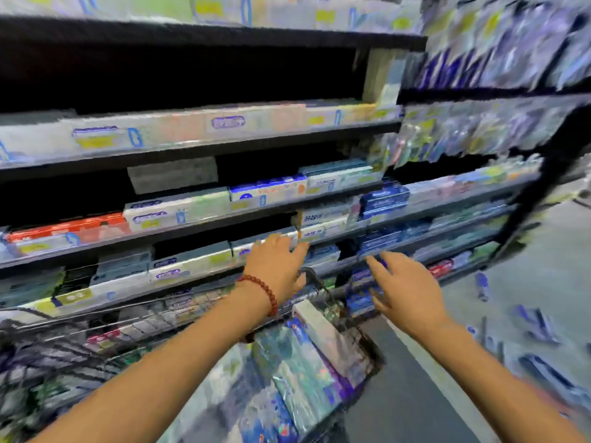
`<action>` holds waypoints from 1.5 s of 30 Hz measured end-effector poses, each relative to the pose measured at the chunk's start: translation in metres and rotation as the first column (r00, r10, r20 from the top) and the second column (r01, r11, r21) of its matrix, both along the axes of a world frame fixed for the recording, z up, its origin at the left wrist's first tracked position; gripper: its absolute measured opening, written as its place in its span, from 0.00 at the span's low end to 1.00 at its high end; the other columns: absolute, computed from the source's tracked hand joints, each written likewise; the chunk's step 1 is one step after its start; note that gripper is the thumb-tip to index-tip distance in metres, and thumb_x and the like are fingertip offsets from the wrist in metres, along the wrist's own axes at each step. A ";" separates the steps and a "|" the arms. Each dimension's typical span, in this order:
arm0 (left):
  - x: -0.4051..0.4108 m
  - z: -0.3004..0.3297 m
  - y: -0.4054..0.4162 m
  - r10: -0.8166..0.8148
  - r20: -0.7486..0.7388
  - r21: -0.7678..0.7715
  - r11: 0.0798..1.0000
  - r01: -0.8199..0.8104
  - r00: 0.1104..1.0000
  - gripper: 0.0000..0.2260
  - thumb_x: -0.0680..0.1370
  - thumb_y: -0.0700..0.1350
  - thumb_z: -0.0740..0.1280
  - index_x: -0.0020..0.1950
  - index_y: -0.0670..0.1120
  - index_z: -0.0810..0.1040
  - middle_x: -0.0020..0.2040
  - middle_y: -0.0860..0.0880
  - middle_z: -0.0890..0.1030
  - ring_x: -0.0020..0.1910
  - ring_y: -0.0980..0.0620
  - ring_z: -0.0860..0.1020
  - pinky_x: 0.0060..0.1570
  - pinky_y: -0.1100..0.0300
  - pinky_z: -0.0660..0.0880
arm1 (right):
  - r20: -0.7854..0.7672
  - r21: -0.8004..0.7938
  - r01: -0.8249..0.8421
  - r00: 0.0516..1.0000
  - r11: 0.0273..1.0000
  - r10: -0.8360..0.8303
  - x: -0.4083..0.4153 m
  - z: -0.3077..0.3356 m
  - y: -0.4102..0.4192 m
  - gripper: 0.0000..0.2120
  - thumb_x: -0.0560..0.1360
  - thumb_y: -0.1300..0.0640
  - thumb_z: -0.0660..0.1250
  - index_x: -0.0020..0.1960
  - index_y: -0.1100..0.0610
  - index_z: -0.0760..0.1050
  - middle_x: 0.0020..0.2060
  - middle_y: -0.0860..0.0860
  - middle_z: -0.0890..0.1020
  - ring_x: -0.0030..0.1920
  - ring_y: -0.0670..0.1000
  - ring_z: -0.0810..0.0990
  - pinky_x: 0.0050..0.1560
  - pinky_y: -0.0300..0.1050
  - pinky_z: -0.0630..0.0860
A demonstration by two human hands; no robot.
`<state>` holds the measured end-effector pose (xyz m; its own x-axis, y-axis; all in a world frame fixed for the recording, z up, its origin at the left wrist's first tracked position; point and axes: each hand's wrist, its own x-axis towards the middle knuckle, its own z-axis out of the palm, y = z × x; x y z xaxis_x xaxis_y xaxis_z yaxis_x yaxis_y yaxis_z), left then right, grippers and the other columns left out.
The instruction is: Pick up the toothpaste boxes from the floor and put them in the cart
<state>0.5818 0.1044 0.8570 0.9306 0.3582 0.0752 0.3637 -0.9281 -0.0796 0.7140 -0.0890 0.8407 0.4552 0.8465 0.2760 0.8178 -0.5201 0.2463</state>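
Observation:
The picture is badly blurred. A wire cart [307,273] stands below me, holding several toothpaste boxes [303,366] in white, teal and blue. My left hand [276,266], with a red bead bracelet at the wrist, hovers above the cart's far rim with fingers spread and holds nothing. My right hand [403,289] reaches out to the right of the cart, fingers straight and empty. Blue toothpaste boxes [537,324] lie scattered on the grey floor at the right, beyond my right hand.
Store shelves [192,148] full of toothpaste boxes run across the left and middle. Hanging packets [479,129] fill the upper right. A dark upright post [543,187] ends the shelving at the right. The grey floor [415,394] lies right of the cart.

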 end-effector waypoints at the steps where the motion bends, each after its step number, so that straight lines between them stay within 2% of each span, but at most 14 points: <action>1: 0.016 0.009 -0.018 -0.045 0.025 0.030 0.999 0.044 0.999 0.27 0.78 0.56 0.59 0.74 0.49 0.58 0.68 0.42 0.67 0.68 0.41 0.64 0.65 0.45 0.65 | 0.022 0.024 0.042 0.999 0.999 -0.043 0.010 0.007 -0.021 0.32 0.52 0.53 0.82 0.53 0.63 0.80 0.42 0.60 0.81 0.40 0.62 0.81 0.36 0.55 0.79; 4: 0.060 0.028 -0.076 -0.155 0.034 0.078 0.985 0.152 0.987 0.27 0.80 0.56 0.57 0.76 0.49 0.54 0.71 0.41 0.64 0.72 0.41 0.59 0.69 0.42 0.58 | 0.059 0.094 0.168 0.983 0.981 -0.174 0.033 0.024 -0.087 0.30 0.55 0.53 0.80 0.54 0.61 0.80 0.44 0.59 0.81 0.44 0.61 0.81 0.44 0.61 0.77; 6: 0.086 0.035 -0.118 -0.227 0.038 0.104 0.970 0.222 0.973 0.28 0.80 0.57 0.56 0.77 0.50 0.52 0.72 0.42 0.62 0.73 0.40 0.57 0.70 0.41 0.57 | 0.063 0.137 0.243 0.965 0.960 -0.253 0.043 0.032 -0.134 0.27 0.57 0.54 0.79 0.54 0.60 0.80 0.45 0.58 0.81 0.46 0.60 0.81 0.47 0.62 0.76; 9: 0.122 0.041 -0.183 -0.312 0.043 0.088 0.948 0.307 0.949 0.29 0.80 0.57 0.56 0.77 0.50 0.51 0.73 0.42 0.60 0.74 0.41 0.55 0.70 0.40 0.56 | 0.066 0.140 0.353 0.929 0.925 -0.364 0.057 0.037 -0.206 0.25 0.56 0.54 0.79 0.51 0.60 0.80 0.44 0.59 0.81 0.44 0.60 0.80 0.43 0.57 0.76; 14: 0.171 0.044 -0.281 -0.423 0.019 0.072 0.904 0.421 0.906 0.29 0.79 0.58 0.57 0.77 0.51 0.51 0.75 0.43 0.58 0.75 0.42 0.53 0.71 0.37 0.52 | 0.032 0.150 0.500 0.860 0.853 -0.510 0.079 0.034 -0.320 0.27 0.52 0.57 0.80 0.50 0.62 0.79 0.44 0.63 0.80 0.43 0.64 0.80 0.38 0.56 0.77; 21: 0.228 0.036 -0.370 -0.588 -0.016 0.101 0.803 0.587 0.808 0.27 0.79 0.57 0.58 0.76 0.52 0.55 0.70 0.43 0.64 0.71 0.42 0.60 0.68 0.38 0.59 | 0.000 0.164 0.659 0.744 0.734 -0.668 0.095 0.011 -0.427 0.28 0.54 0.57 0.80 0.53 0.62 0.79 0.49 0.64 0.80 0.46 0.65 0.80 0.40 0.57 0.76; 25: 0.274 0.025 -0.399 -0.656 -0.019 0.113 0.749 0.653 0.755 0.26 0.78 0.57 0.58 0.74 0.51 0.57 0.67 0.43 0.66 0.68 0.42 0.63 0.65 0.40 0.62 | -0.055 0.135 0.730 0.681 0.670 -0.730 0.118 -0.003 -0.454 0.29 0.56 0.57 0.79 0.55 0.63 0.78 0.52 0.65 0.79 0.50 0.66 0.79 0.43 0.60 0.78; 28: 0.316 0.022 -0.414 -0.690 -0.016 0.118 0.717 0.687 0.724 0.26 0.78 0.58 0.58 0.74 0.51 0.57 0.68 0.43 0.65 0.68 0.42 0.63 0.65 0.40 0.62 | -0.038 0.120 0.751 0.657 0.649 -0.753 0.154 -0.001 -0.457 0.30 0.57 0.57 0.79 0.57 0.62 0.78 0.52 0.64 0.79 0.51 0.64 0.79 0.44 0.58 0.78; 32: 0.381 0.028 -0.419 -0.722 0.059 0.105 0.691 0.715 0.689 0.25 0.78 0.57 0.58 0.73 0.52 0.58 0.68 0.45 0.65 0.69 0.44 0.62 0.65 0.41 0.62 | 0.017 0.123 0.769 0.630 0.627 -0.776 0.214 0.018 -0.444 0.29 0.63 0.55 0.75 0.63 0.59 0.75 0.61 0.61 0.76 0.61 0.62 0.75 0.54 0.59 0.73; 36: 0.445 0.040 -0.405 -0.727 0.067 0.126 0.686 0.717 0.684 0.26 0.79 0.57 0.57 0.75 0.51 0.56 0.70 0.44 0.62 0.71 0.44 0.60 0.67 0.38 0.58 | 0.013 0.110 0.763 0.639 0.636 -0.769 0.275 0.037 -0.431 0.31 0.54 0.55 0.81 0.56 0.60 0.79 0.56 0.61 0.80 0.55 0.63 0.79 0.46 0.59 0.77; 40: 0.500 0.046 -0.397 -0.730 0.082 0.115 0.684 0.721 0.679 0.25 0.79 0.56 0.57 0.74 0.51 0.57 0.72 0.44 0.59 0.71 0.43 0.59 0.69 0.38 0.56 | 0.021 0.136 0.767 0.630 0.626 -0.776 0.323 0.044 -0.425 0.31 0.57 0.55 0.81 0.58 0.61 0.78 0.57 0.62 0.79 0.57 0.63 0.78 0.48 0.60 0.77; 42: 0.522 0.041 -0.396 -0.736 0.075 0.117 0.676 0.727 0.673 0.25 0.79 0.57 0.57 0.74 0.51 0.57 0.71 0.43 0.60 0.70 0.43 0.59 0.68 0.39 0.58 | -0.006 0.126 0.779 0.620 0.614 -0.785 0.344 0.038 -0.424 0.31 0.59 0.55 0.80 0.60 0.62 0.77 0.59 0.63 0.78 0.58 0.64 0.77 0.50 0.61 0.76; 45: 0.555 0.024 -0.398 -0.752 0.040 0.109 0.657 0.746 0.658 0.24 0.79 0.57 0.56 0.73 0.51 0.58 0.68 0.43 0.62 0.67 0.43 0.62 0.66 0.39 0.62 | -0.047 0.114 0.777 0.626 0.619 -0.778 0.375 0.023 -0.428 0.31 0.56 0.56 0.81 0.57 0.63 0.79 0.56 0.64 0.79 0.54 0.64 0.79 0.45 0.59 0.78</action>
<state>1.1365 -0.2940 0.8810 0.8708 -0.4678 0.1513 -0.4442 -0.8805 -0.1657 1.0894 -0.5172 0.8635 0.9267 0.1402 0.3488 0.0935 -0.9847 0.1473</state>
